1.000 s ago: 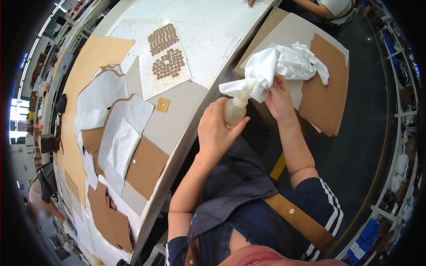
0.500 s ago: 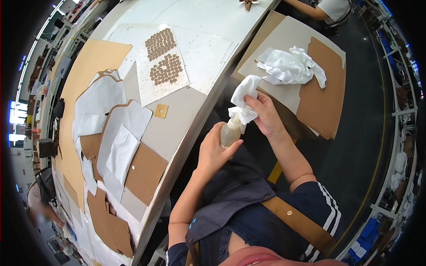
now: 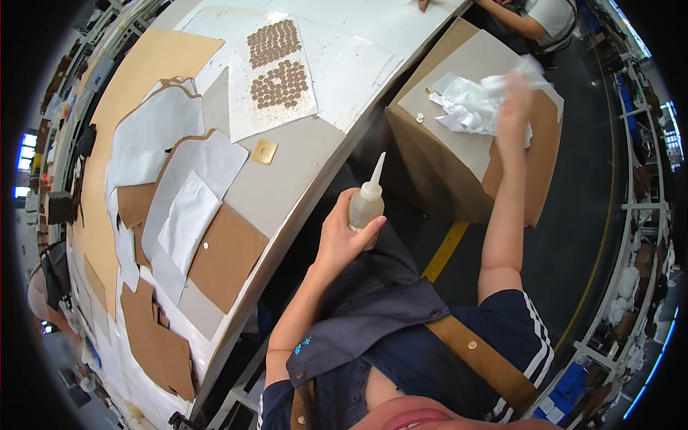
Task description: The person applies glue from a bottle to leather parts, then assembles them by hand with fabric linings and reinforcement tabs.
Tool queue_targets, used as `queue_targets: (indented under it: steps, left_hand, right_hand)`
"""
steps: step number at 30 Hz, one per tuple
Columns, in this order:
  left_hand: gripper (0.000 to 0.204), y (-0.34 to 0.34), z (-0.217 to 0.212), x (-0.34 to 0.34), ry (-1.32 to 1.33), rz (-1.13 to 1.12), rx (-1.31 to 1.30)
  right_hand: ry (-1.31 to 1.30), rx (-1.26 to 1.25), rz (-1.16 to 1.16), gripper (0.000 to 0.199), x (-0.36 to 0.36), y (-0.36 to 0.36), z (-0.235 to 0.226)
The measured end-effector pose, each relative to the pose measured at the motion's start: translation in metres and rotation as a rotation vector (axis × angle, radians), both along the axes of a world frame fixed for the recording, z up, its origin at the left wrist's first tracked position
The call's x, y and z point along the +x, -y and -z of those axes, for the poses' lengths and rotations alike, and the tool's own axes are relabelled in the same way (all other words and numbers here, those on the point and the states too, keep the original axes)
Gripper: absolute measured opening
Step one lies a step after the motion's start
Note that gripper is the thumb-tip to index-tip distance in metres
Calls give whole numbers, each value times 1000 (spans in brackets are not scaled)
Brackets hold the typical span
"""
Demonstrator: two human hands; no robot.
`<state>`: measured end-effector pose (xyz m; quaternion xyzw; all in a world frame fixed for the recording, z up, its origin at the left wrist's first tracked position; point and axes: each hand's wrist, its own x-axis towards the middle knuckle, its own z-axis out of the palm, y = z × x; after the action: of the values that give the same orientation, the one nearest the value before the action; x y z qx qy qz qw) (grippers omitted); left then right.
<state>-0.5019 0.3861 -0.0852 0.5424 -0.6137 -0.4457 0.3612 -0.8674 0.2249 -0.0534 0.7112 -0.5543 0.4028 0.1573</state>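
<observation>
My left hand (image 3: 340, 233) is wrapped round a translucent glue-style squeeze bottle (image 3: 365, 208) with a pale, pointed nozzle standing upright. The bottle is in front of my body, off the table's edge. My right hand (image 3: 513, 107) is stretched out over a cardboard box (image 3: 423, 154), at the heap of crumpled white cloth (image 3: 462, 102) on its top. Motion smears this hand's fingers and a white piece of cloth (image 3: 529, 70) beside them, so their grip does not show.
On the table to my left lie grey-white shaped pieces (image 3: 154, 143), brown sheets (image 3: 229, 254), a small square brass-coloured plate (image 3: 264, 151) and a white board (image 3: 251, 123) bearing brown discs (image 3: 279, 84). A person (image 3: 534, 25) sits beyond the box; shelving (image 3: 638, 208) runs along the right.
My right hand has moved from the bottle's nozzle, with the white cloth, out to the heap on the box. The nozzle is now uncovered; my left hand still holds the bottle.
</observation>
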Motion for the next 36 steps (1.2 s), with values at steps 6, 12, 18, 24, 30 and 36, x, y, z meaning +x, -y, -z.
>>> queue_targets:
  steps: [6, 12, 18, 24, 30, 36]
  left_hand:
    - [63, -6, -1, 12, -32, 1, 36]
    - [62, -10, 2, 20, -87, -83, 22]
    - [60, -10, -11, 24, -160, -178, -65]
    - [64, -20, -11, 29, -33, -354, -208]
    - [67, -21, -9, 31, 139, -557, -388]
    - [67, -29, -6, 37, 227, -680, -427]
  right_hand:
    - [158, 561, -118, 41, -5, 2, 62]
    - [-162, 329, 14, 32, 60, -35, -26]
    - [543, 585, -653, 23, 164, -67, -48]
    - [672, 721, -1057, 21, 238, -69, -35]
    - [657, 715, -1182, 13, 259, -56, -34]
    - [688, 762, -1286, 6, 277, -55, -34]
